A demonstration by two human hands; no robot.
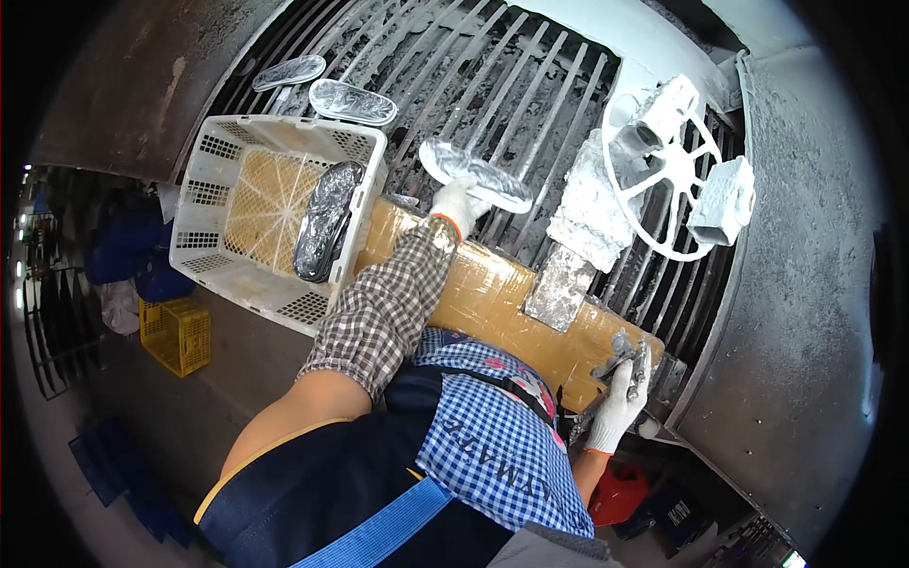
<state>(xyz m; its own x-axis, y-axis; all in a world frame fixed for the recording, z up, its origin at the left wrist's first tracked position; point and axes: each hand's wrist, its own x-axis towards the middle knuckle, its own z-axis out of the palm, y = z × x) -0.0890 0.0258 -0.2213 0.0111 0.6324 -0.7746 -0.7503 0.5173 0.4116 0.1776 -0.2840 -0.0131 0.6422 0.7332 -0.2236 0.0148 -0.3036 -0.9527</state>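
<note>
My left hand (458, 203), in a white glove, held the near edge of a silver piece (488, 178) out over the bars (579, 78). I could not tell if the piece touched them. A drop seemed the worst risk: the piece looked slick, and my cloth fingers had only one side of it. If it tipped, an end might have poked into a gap. A hard squeeze might have creased its thin skin. My checked sleeve (381, 317) was close to the crate (275, 124), so it could have snagged there. A wide swing right might have bumped the wheel (678, 171).

My right hand (620, 390) was by the right end of the board (478, 295). Its glove fingers were smeared grey, and that could have rubbed off on clean things. I could not tell if it held anything.

The silver piece was long and shiny, with round ends and small wrinkles. A wide piece (352, 102) and a thin-looking piece (289, 72) lay up by the crate. A dark piece (325, 227) leaned inside it. The crate was pale plastic, full of holes. The board was brown and glossy, like tape. The wheel was white, with spokes, beside a lumpy, crusty post (589, 208).
</note>
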